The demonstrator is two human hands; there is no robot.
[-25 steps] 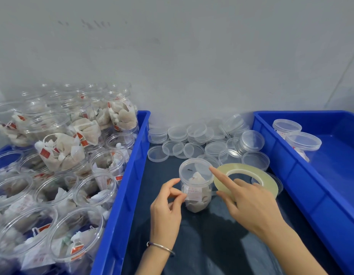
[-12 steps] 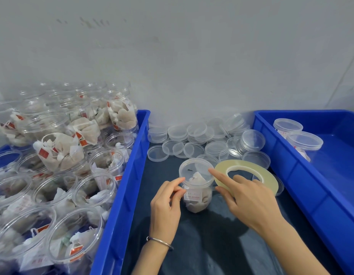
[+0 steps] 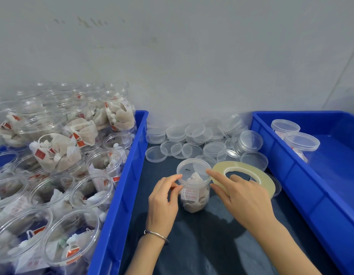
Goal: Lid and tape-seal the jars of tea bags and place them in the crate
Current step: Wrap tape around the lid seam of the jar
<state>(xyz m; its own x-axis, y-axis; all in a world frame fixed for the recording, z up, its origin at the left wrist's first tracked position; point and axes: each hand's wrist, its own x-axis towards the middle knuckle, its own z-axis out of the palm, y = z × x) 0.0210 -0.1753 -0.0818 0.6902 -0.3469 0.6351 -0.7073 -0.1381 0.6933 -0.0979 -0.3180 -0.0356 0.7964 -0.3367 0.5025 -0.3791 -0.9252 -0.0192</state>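
Note:
A small clear jar of tea bags (image 3: 194, 197) stands upright on the dark mat, with a clear lid (image 3: 192, 168) on top. My left hand (image 3: 162, 203) pinches the lid's left rim between thumb and forefinger. My right hand (image 3: 243, 197) grips a flat roll of clear yellowish tape (image 3: 266, 180), thumb showing through its hole, and its forefinger touches the lid's right edge. The tape strip itself is too clear to make out. Two lidded jars (image 3: 301, 141) lie in the blue crate (image 3: 303, 187) on the right.
A blue crate (image 3: 120, 195) on the left is piled with several open jars of tea bags (image 3: 59, 155). Several loose clear lids (image 3: 192, 149) lie stacked and scattered behind the jar, against the grey wall. A dark blue mat (image 3: 202, 245) covers the table between the crates.
My left hand has moved right from beside the jar until its thumb and forefinger pinch the lid rim. My right hand and the tape roll have stayed beside the lid.

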